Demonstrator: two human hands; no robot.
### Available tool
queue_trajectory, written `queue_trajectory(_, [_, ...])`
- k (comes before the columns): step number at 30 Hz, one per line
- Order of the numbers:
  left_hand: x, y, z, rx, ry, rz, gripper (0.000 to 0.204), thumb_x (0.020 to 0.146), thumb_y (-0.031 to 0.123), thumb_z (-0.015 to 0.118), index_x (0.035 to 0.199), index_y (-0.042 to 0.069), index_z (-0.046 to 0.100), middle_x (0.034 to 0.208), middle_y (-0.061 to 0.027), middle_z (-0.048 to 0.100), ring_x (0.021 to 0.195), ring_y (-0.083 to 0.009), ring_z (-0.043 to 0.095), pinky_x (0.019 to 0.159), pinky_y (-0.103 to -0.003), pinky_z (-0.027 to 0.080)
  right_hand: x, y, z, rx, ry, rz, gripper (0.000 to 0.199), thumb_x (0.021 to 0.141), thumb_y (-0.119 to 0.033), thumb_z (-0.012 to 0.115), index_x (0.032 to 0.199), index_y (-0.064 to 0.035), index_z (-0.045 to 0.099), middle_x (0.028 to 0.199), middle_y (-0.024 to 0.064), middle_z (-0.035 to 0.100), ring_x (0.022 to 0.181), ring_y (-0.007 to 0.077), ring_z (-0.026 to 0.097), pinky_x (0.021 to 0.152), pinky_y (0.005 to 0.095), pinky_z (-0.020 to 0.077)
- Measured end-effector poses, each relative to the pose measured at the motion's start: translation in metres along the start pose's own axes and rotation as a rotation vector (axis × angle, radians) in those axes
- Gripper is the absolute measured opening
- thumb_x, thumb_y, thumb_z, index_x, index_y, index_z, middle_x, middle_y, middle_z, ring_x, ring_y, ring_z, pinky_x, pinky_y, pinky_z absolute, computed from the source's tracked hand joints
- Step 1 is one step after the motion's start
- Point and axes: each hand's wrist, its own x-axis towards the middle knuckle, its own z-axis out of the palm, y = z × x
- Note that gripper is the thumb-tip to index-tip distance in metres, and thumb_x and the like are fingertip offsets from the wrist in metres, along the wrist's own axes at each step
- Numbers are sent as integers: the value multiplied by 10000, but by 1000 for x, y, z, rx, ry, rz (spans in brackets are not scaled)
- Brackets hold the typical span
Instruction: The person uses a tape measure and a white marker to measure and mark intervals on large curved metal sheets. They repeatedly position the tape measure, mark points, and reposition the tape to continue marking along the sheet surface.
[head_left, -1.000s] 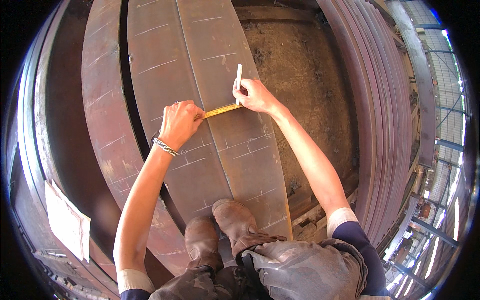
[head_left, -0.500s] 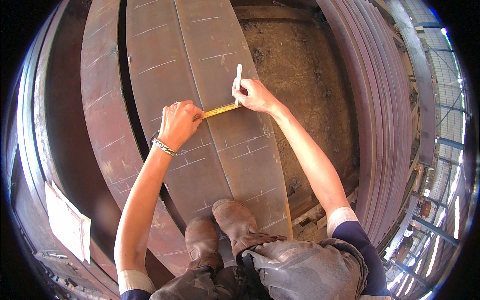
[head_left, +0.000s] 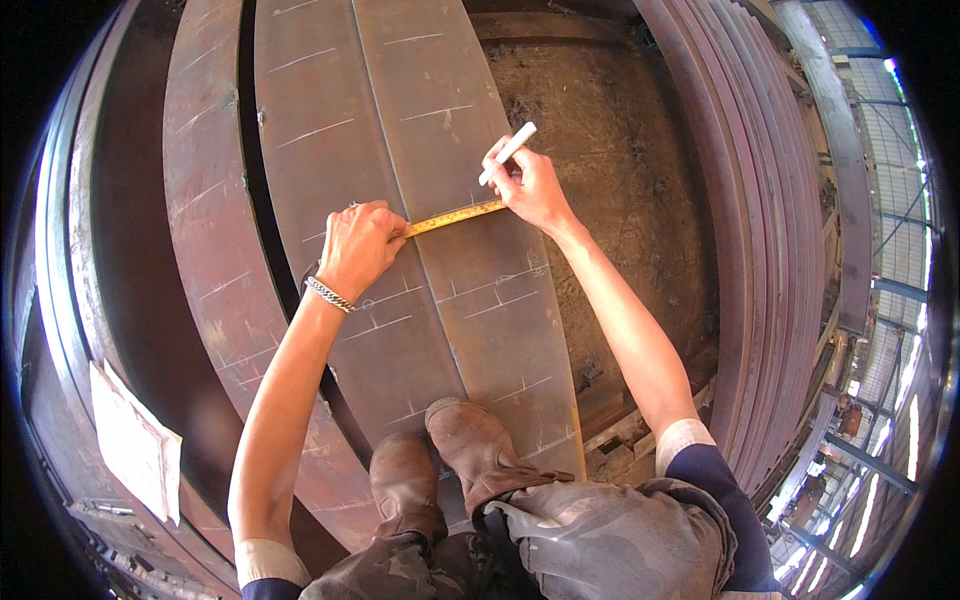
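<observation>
Tape measure (head_left: pixel 455 215) spans plate (head_left: pixel 500 300) edge-to-seam.

I see rusty steel plates (head_left: pixel 440 280) with chalk marks carrying a yellow tape measure (head_left: pixel 455 215) laid flat across them and two brown boots (head_left: pixel 450 470).

Two hands, the left hand (head_left: pixel 358 245) and right hand (head_left: pixel 532 186), one yellow tape measure (head_left: pixel 455 214), one white marker (head_left: pixel 507 153), two brown boots (head_left: pixel 470 465), one bracelet (head_left: pixel 329 295), one paper sheet (head_left: pixel 135 443).
</observation>
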Motion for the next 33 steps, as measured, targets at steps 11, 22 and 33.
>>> queue_trajectory(11, [1, 1, -2, -4, -3, 3, 98, 832, 187, 743, 871, 113, 794, 759, -53, 673, 664, -242, 656, 636, -388, 525, 3, 11, 7, -10, -186, 105, 145, 950, -120, 581, 871, 0, 589, 705, 79, 637, 672, 151, 641, 644, 319, 501])
queue_trajectory(22, [0, 0, -1, -2, -8, -12, 97, 828, 187, 754, 872, 113, 799, 760, -46, 685, 657, -223, 655, 623, -379, 526, 6, 1, 5, -184, -259, 119, 133, 981, -106, 567, 898, -3, 573, 736, 40, 601, 680, 112, 592, 614, 293, 464])
queue_trajectory(33, [0, 3, -5, -7, -9, 7, 112, 826, 190, 751, 896, 114, 795, 755, -54, 659, 669, -248, 649, 610, -397, 516, 6, -6, 2, -86, 102, -131, 84, 971, -101, 615, 940, -23, 603, 713, 8, 623, 583, 34, 533, 511, 226, 412])
